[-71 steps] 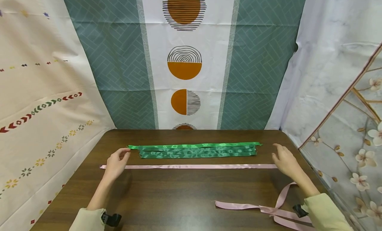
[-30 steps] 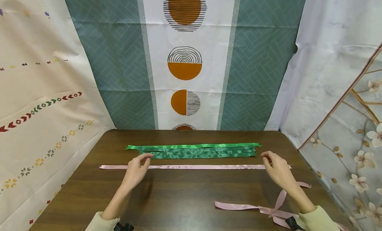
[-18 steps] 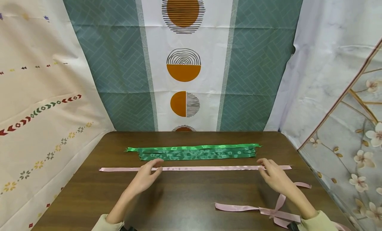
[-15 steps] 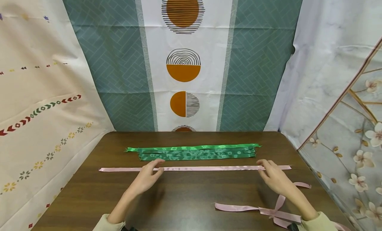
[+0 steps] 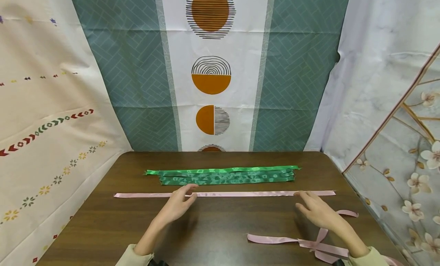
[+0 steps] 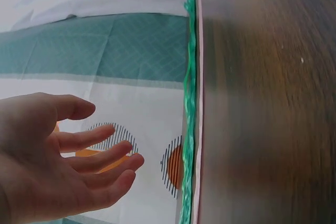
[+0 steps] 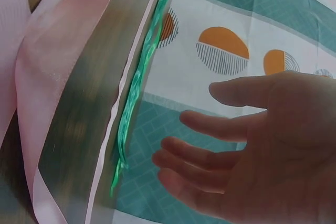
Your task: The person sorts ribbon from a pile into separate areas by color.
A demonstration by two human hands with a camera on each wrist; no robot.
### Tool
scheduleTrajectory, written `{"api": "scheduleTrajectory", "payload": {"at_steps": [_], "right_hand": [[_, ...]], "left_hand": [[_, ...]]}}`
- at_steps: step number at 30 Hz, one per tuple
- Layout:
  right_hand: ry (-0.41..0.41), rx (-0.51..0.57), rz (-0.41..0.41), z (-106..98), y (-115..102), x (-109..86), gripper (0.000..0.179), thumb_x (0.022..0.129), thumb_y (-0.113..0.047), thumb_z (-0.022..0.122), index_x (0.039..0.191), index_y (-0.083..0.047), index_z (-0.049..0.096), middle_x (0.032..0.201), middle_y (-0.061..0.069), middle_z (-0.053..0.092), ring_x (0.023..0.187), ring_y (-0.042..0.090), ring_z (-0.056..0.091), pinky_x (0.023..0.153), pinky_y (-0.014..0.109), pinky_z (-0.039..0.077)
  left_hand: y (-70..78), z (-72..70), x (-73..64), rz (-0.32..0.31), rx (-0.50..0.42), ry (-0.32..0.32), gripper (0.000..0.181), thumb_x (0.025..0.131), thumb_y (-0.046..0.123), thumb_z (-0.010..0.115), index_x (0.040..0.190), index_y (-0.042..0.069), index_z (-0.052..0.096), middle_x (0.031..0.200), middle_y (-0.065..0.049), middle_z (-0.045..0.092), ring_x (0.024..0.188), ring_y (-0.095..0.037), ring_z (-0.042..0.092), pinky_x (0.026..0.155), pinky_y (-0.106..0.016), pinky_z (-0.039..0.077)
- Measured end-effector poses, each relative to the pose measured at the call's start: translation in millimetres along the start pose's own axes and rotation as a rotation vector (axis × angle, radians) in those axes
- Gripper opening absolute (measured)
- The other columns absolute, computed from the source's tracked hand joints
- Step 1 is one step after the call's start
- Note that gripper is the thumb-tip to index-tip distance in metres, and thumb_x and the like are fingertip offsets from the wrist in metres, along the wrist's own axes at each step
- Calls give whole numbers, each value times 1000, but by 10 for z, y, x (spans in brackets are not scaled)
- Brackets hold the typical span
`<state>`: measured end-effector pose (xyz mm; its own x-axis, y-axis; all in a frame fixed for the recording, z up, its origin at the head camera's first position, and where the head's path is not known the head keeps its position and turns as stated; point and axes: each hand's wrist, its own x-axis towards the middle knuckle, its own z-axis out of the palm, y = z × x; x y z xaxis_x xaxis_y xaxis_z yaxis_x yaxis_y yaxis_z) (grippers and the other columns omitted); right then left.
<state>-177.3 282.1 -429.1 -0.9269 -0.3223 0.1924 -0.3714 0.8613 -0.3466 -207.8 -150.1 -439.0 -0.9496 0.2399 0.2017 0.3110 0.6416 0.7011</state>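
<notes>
Both hands hover over the table with relaxed fingers and hold nothing. In the head view my left hand (image 5: 177,205) is over the left part of a straight pink ribbon (image 5: 240,194); the left wrist view shows the same hand (image 6: 68,158) with its fingers spread. My right hand (image 5: 316,210) is near the ribbon's right part, and its empty palm shows in the right wrist view. Behind the pink ribbon lie several green ribbons (image 5: 227,177) side by side, the farthest one brighter. A loose heap of pink ribbons (image 5: 314,244) lies at the front right, partly under the right forearm.
The brown wooden table (image 5: 206,228) has rounded far corners. A patterned cloth (image 5: 295,86) hangs behind it. A cream cloth (image 5: 51,124) borders the left side and a floral white cloth (image 5: 388,144) the right.
Both hands have come inward and nearer the front edge from the ends of the straight pink ribbon. The ribbons on the table look unmoved.
</notes>
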Motion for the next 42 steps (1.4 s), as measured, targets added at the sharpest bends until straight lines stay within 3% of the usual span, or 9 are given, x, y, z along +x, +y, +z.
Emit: {"api": "scheduleTrajectory", "payload": {"at_steps": [7, 16, 20, 25, 32, 37, 42], "right_hand": [[-81, 14, 1, -7, -15, -15, 29, 94, -17, 59, 117, 0, 59, 116, 18, 63, 110, 40, 59, 89, 55, 47], [-101, 18, -8, -20, 4, -12, 26, 93, -17, 61, 114, -2, 61, 115, 15, 65, 106, 37, 62, 86, 52, 49], [-116, 22, -24, -40, 37, -10, 25, 90, -16, 65, 111, -3, 61, 107, 9, 67, 94, 26, 65, 76, 41, 53], [-162, 42, -42, -54, 69, -24, 23, 87, -17, 68, 107, -5, 63, 94, 0, 66, 82, 11, 59, 66, 27, 47], [-292, 144, -98, -22, 87, -49, 20, 87, -20, 69, 99, -6, 63, 79, -8, 55, 70, -2, 46, 59, 22, 40], [-422, 234, -141, 11, 101, -56, 25, 86, -25, 71, 98, -5, 63, 87, -3, 65, 75, 0, 55, 63, 22, 47], [-471, 271, -144, 68, 90, -60, 27, 80, -28, 77, 93, -8, 64, 84, -4, 66, 75, -1, 57, 64, 23, 48]], "left_hand": [[20, 57, 37, 74, 34, -117, 26, 95, 14, 58, 118, 2, 62, 115, -17, 66, 107, -33, 63, 92, -51, 48], [59, 156, 79, 112, 20, -248, 32, 96, 17, 57, 121, -4, 59, 120, -21, 64, 110, -36, 62, 93, -51, 48], [83, 210, 87, 146, 16, -326, 33, 97, 17, 56, 121, -6, 58, 118, -21, 64, 107, -34, 63, 90, -48, 50], [139, 309, 104, 150, 1, -434, 33, 97, 16, 56, 123, -5, 58, 115, -18, 66, 105, -32, 64, 87, -43, 52], [257, 476, 118, 161, 28, -521, 32, 96, 21, 58, 121, 0, 60, 108, -12, 70, 101, -24, 66, 82, -32, 52], [386, 569, 149, 167, 56, -586, 31, 96, 22, 58, 121, 4, 62, 108, -7, 69, 100, -15, 65, 81, -25, 51], [526, 715, 186, 208, 102, -657, 30, 98, 22, 56, 122, 5, 62, 109, -4, 70, 97, -7, 63, 80, -21, 50]]}}
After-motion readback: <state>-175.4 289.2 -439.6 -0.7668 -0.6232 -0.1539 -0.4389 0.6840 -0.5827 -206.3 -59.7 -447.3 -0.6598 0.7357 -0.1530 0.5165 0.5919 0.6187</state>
